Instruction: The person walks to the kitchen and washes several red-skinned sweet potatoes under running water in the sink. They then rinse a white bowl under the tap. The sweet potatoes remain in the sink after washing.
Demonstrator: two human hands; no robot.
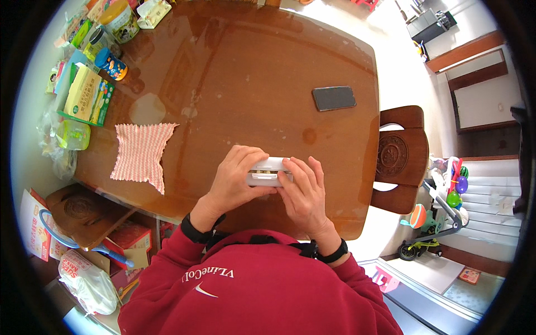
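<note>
Both my hands hold a small white plastic case above the near part of the wooden table. Its lid is parted a little from its base, and small yellowish things show in the gap; what they are I cannot tell. My left hand grips the case's left end, thumb along the near side. At the right end my right hand has its fingertips on the lid and the front edge. A pink and white checked cloth lies flat to the left. Farther off on the right lies a dark smartphone.
Along the table's left edge stand a green and yellow carton, a blue-lidded canister, a green tub and a yellow-lidded tub. A carved wooden chair adjoins the right edge. At lower left sits a white plastic bag.
</note>
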